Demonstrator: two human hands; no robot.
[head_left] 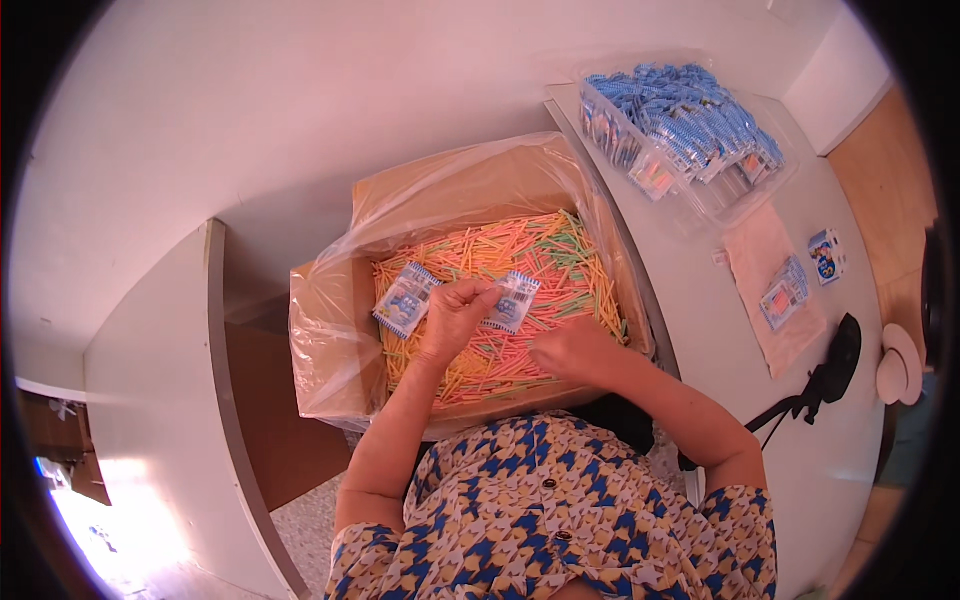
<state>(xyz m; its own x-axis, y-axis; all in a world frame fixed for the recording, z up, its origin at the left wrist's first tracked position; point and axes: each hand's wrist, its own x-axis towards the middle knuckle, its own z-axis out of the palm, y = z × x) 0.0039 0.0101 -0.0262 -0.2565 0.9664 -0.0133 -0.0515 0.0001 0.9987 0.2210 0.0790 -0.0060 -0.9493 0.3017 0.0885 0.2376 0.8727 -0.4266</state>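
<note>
Packets: two small blue-and-white printed plastic packets, one [406, 299] fanned left, the other [513, 301] to the right, both held over the box.
Left hand: left hand [455, 318] has its fingers pinched shut around both packets.
Right hand: right hand [572, 350] is knuckles-up, buried in the sticks; can't tell whether its fingers are closed on any.
Sticks: heap of thin orange, pink and green sticks [560, 262] filling a brown cardboard box lined with a clear plastic bag [330, 340].
Worktop: white worktop [700, 330] on the right carries a clear plastic tray of finished blue packets [680, 125].
Risk: honestly, that one-handed pinch on two packets looks loose, so one could slip down into the sticks.
</note>
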